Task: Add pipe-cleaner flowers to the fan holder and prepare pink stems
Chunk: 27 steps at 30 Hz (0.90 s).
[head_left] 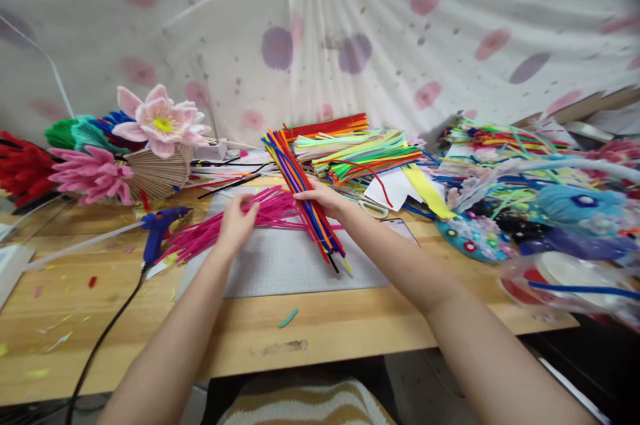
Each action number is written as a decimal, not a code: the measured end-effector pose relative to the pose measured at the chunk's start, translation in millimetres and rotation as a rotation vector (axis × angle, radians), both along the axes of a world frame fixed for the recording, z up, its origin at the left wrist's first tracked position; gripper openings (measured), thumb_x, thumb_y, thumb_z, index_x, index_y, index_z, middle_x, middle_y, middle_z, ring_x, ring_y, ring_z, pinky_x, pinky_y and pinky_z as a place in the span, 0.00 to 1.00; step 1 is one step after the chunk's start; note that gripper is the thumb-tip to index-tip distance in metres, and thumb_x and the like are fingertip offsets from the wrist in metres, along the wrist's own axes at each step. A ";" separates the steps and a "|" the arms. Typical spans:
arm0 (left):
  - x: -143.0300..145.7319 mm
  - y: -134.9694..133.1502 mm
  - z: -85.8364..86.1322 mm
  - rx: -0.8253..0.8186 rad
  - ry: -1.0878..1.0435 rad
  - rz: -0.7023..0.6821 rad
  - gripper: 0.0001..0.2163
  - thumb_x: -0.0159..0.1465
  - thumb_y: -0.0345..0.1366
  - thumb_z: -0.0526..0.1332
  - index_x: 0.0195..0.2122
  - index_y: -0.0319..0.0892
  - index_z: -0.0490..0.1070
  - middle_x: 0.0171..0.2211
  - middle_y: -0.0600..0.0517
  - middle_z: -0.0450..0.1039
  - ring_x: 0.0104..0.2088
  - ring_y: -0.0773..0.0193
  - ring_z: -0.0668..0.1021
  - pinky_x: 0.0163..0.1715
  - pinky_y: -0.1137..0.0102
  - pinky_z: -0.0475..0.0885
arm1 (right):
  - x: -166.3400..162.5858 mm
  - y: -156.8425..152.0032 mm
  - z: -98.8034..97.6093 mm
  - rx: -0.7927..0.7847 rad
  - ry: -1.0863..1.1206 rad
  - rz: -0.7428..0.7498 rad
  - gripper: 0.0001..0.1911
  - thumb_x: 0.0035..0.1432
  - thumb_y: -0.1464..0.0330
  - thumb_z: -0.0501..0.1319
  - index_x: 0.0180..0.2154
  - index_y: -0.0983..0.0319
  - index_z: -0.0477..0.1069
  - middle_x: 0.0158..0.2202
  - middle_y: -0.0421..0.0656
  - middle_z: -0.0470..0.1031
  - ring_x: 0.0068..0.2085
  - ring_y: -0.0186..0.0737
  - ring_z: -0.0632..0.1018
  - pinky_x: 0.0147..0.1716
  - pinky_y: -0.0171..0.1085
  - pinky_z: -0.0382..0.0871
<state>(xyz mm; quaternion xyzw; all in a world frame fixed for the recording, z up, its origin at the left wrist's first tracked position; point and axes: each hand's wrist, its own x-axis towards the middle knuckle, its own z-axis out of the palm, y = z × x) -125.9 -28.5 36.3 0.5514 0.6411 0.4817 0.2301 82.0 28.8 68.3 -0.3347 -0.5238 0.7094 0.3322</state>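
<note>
My right hand (323, 198) is closed around a bundle of multicoloured pipe cleaners (314, 201), with purple, orange, red, black and yellow stems. The bundle slants over a grey gridded mat (280, 271), its lower ends pointing towards me. To the left, my left hand (237, 221) curls at a loose spread of magenta pipe cleaners (195, 238), thumb and fingers bent in among the stems. Part of its grip is hidden behind the hand. Some magenta stems reach across to the held bundle.
A blue glue gun (159, 231) with a black cord lies at left, near a pink fuzzy flower (160, 121) and other fuzzy stems. More pipe cleaner bundles (365, 151) are piled behind. White scissors (374, 209), a phone (400, 230) and craft pieces (473, 235) are at right.
</note>
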 end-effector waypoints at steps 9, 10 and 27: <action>78.9 -2.5 10.6 -0.204 -0.900 -0.257 0.19 0.44 0.41 0.70 0.35 0.38 0.71 0.34 0.48 0.74 0.31 0.64 0.76 0.27 0.72 0.71 | 2.8 -16.1 -7.6 -0.049 0.030 0.074 0.14 0.37 0.76 0.60 0.32 0.62 0.70 0.29 0.37 0.76 0.31 0.34 0.74 0.33 0.32 0.69; 79.9 -2.3 10.4 -0.204 -0.890 -0.229 0.19 0.43 0.40 0.70 0.34 0.37 0.70 0.32 0.49 0.74 0.29 0.66 0.76 0.25 0.73 0.70 | 4.6 -17.9 -8.1 -0.035 0.018 0.077 0.16 0.37 0.76 0.62 0.34 0.62 0.71 0.31 0.38 0.76 0.33 0.35 0.75 0.34 0.33 0.69; 83.5 -0.3 9.5 -0.254 -0.924 -0.153 0.16 0.44 0.37 0.69 0.31 0.39 0.67 0.26 0.54 0.70 0.24 0.70 0.73 0.22 0.74 0.70 | 64.9 -12.6 25.4 -0.126 0.046 -0.287 0.07 0.54 0.66 0.57 0.34 0.63 0.66 0.26 0.42 0.75 0.25 0.34 0.75 0.25 0.34 0.74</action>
